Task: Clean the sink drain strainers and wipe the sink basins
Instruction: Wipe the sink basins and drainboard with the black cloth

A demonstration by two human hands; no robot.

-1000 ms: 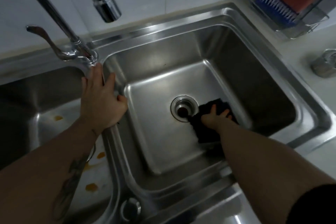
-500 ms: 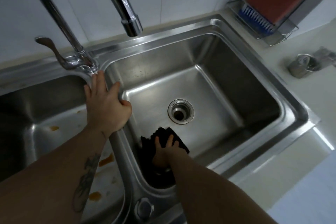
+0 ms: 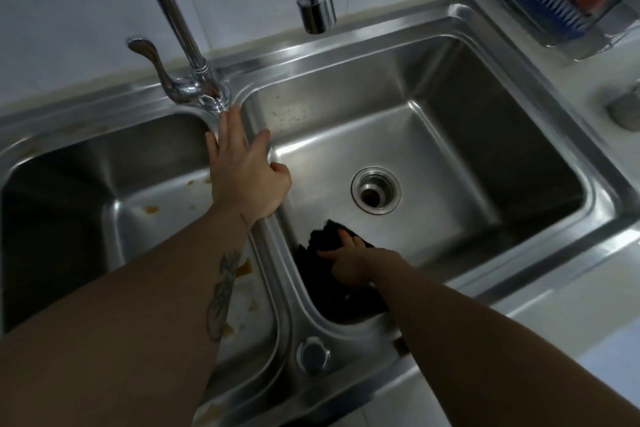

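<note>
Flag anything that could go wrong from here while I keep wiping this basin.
1. The drain looks open with no strainer visible; the dark cloth under the right hand sits close, so an edge might slip in.
2. The left hand braces on the smooth divider; it could slip if wet.
3. Orange residue in the left basin is easily overlooked.

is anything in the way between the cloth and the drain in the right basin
Nothing visible. The dark cloth under the right hand sits at the near left corner, and bare steel floor lies between it and the drain.
</note>
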